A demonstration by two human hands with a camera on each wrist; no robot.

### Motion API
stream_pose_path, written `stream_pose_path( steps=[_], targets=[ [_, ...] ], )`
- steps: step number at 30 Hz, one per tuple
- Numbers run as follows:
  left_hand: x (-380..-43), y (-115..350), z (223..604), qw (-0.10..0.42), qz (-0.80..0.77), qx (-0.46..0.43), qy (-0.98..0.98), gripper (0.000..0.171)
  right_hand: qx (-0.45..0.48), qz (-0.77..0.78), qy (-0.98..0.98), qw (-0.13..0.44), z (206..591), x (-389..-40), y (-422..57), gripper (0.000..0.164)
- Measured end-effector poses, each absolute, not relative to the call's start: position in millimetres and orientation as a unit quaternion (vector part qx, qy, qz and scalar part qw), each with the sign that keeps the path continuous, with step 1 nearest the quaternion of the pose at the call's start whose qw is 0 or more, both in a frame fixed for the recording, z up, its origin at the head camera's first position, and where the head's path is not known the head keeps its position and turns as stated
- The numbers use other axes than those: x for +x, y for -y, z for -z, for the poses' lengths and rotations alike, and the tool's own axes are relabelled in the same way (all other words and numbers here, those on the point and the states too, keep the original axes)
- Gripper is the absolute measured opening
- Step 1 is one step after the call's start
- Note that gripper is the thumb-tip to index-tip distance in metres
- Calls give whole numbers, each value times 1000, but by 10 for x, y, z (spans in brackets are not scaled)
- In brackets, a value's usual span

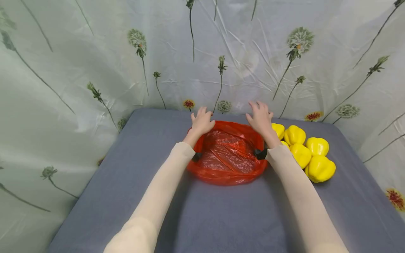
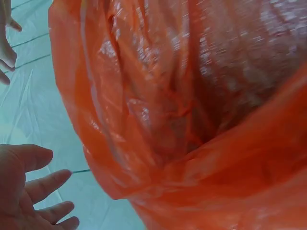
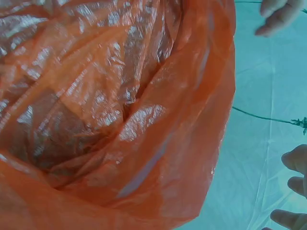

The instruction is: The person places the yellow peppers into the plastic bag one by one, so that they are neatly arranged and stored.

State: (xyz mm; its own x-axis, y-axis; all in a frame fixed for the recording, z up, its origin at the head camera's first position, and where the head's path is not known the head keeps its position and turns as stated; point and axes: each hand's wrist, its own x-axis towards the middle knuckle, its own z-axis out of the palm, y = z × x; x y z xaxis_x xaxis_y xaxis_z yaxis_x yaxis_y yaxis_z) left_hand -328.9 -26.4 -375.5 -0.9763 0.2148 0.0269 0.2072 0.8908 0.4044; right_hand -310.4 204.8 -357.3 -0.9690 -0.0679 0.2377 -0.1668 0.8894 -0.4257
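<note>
A red plastic bag [image 1: 227, 154] lies spread on the grey table, its mouth facing up and its rim turned outward around a container-like hollow. My left hand [image 1: 201, 121] is over the bag's far left edge, fingers spread and slightly bent. Over the far right edge hovers my right hand [image 1: 261, 117], its fingers apart too. In the left wrist view the left hand [image 2: 36, 191] is beside the bag's rim [image 2: 105, 143] with a gap between them. The right wrist view has the right hand's fingers [image 3: 290, 218] apart from the bag [image 3: 168, 134]. Neither hand holds anything.
Several yellow bell peppers [image 1: 317, 147] sit together right of the bag, partly hidden by the right forearm. The grey-covered table [image 1: 152, 140] ends at a pale curtain [image 1: 177, 45] with a dandelion print, which hangs behind and along the sides.
</note>
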Motion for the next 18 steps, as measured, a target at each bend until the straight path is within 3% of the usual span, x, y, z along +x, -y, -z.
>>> stream_pose_path(
  steps=[3,8,18],
  targets=[
    [-3210,312,3825,5,-223,112,-968,35,67,-239,961,119,3606,-3044,-2063,50],
    [-3102,395,3896,13,-241,112,-964,37,73,-240,959,132,3647,-2934,-2103,49],
    [-2954,615,3915,69,-255,103,-959,45,88,-246,953,156,3673,-2651,-2207,47]
  ],
)
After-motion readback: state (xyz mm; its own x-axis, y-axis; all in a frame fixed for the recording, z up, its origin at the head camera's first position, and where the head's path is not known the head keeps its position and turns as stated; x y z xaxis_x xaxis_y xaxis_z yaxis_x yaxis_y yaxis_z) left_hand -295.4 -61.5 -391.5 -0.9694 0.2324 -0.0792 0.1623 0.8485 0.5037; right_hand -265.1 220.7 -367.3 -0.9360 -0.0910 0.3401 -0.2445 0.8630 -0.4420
